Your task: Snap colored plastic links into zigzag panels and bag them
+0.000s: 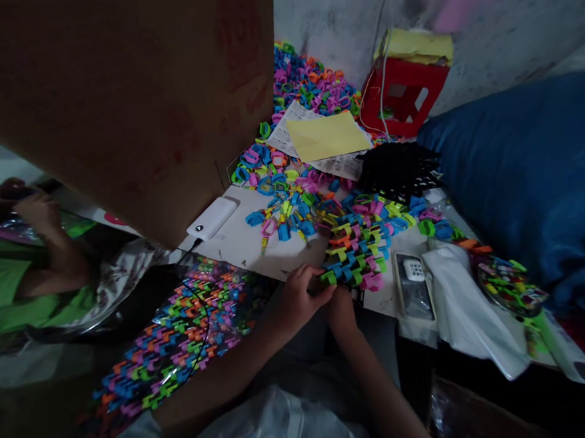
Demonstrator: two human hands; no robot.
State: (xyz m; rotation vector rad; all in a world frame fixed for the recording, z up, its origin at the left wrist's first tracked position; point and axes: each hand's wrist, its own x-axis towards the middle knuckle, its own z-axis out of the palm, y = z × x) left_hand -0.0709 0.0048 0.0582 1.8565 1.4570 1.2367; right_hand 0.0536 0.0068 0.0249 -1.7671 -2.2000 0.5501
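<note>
A block of colourful plastic pieces [355, 250], set in neat rows and looking like toy watches, lies at the table's front edge. My left hand [303, 292] is closed at its near left corner, thumb and fingers pinched about a green piece [328, 279]. Just to the right, my right hand [340, 308] is under the block's near edge, its fingers hidden. A small dark part shows beside it, too dim to name. Beyond the block lie loose pieces [286, 208] of the same kind, some with yellow printed parts.
A large cardboard box [131, 87] stands at left. A white power bank [213, 219], a boxed phone-like item [415, 287], plastic bags [471, 305] and black strips [401, 170] lie on the table. A blue sack [526, 168] bulges at right. Another person's hands [37, 211] are at far left.
</note>
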